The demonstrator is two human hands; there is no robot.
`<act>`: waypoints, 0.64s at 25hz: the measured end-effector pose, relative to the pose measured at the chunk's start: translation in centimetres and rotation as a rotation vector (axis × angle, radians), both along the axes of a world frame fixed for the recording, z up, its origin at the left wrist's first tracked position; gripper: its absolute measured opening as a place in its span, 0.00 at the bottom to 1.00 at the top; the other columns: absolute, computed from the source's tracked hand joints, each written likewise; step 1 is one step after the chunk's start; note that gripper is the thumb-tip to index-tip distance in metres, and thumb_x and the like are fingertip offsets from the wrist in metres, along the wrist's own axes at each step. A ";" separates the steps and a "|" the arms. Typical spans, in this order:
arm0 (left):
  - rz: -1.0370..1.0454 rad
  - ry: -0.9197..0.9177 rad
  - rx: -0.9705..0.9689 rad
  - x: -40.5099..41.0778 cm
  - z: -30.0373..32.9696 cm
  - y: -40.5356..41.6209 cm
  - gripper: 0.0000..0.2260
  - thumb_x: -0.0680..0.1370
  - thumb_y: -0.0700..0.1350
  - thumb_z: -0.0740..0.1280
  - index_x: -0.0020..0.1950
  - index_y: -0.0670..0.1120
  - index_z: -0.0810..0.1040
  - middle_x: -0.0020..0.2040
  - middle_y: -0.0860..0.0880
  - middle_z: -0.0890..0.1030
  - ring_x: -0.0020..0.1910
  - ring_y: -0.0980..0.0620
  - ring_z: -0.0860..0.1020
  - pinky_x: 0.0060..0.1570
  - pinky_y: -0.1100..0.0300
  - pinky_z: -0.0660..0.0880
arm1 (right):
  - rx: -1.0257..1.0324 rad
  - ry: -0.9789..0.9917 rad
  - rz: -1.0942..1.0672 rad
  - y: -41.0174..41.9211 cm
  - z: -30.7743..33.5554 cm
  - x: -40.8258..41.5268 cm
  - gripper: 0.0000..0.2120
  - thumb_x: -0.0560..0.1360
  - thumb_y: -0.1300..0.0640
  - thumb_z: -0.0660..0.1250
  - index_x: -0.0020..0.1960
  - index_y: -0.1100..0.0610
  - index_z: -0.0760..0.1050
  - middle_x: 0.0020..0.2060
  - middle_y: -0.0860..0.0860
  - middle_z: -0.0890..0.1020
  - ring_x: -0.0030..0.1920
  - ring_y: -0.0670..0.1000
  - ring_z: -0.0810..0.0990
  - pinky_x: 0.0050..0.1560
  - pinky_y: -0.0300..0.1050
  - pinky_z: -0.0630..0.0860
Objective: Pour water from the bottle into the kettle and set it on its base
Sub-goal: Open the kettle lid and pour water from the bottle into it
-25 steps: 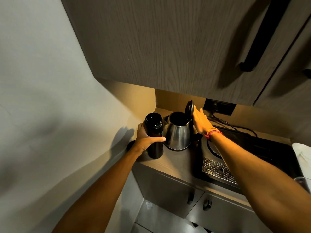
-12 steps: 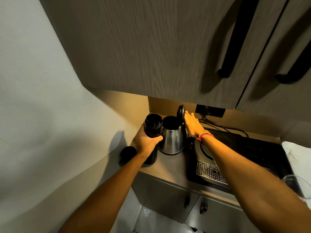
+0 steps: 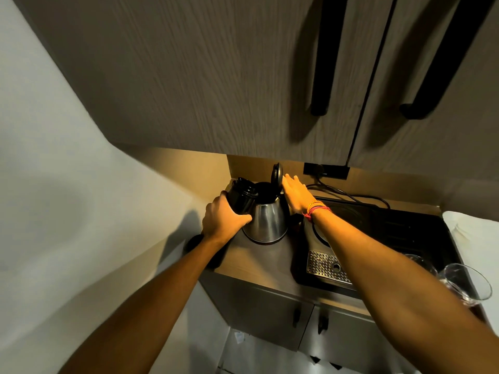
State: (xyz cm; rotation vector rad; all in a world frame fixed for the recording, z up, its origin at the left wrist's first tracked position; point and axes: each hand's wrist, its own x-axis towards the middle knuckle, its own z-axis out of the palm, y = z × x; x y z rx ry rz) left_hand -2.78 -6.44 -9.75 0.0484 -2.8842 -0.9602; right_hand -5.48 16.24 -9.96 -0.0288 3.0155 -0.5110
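Your left hand's fingers are clenched around the black bottle, tipped with its mouth toward the kettle at its 3 o'clock. Your right hand lies flat and unclenched against the raised lid. The kettle stands on the counter.

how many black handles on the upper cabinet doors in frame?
2. The left handle hangs on the door above the kettle; the right handle slants on the next door over. Both run off the top edge, and further doors may be out of view.
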 end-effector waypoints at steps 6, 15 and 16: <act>-0.021 -0.082 -0.232 -0.8 0.2 0.3 0.32 0.61 0.59 0.75 0.60 0.47 0.73 0.56 0.44 0.81 0.56 0.40 0.79 0.48 0.49 0.80 | -0.043 -0.001 0.075 0.2 0.4 -0.7 0.29 0.79 0.58 0.58 0.78 0.60 0.53 0.75 0.64 0.61 0.75 0.68 0.58 0.71 0.71 0.59; -0.032 -0.086 -0.393 -2.3 1.0 0.0 0.39 0.60 0.62 0.75 0.67 0.47 0.71 0.61 0.43 0.80 0.59 0.40 0.78 0.46 0.51 0.76 | 0.013 0.050 0.101 0.5 -0.3 -1.1 0.27 0.80 0.57 0.57 0.77 0.61 0.56 0.73 0.64 0.63 0.74 0.69 0.59 0.71 0.71 0.61; -0.033 -0.079 -0.405 -2.4 1.1 0.0 0.39 0.60 0.62 0.75 0.66 0.47 0.71 0.61 0.43 0.80 0.59 0.39 0.78 0.46 0.50 0.76 | 0.017 0.045 0.106 0.5 -0.1 -1.0 0.27 0.80 0.57 0.57 0.76 0.61 0.57 0.73 0.63 0.63 0.74 0.69 0.59 0.71 0.71 0.61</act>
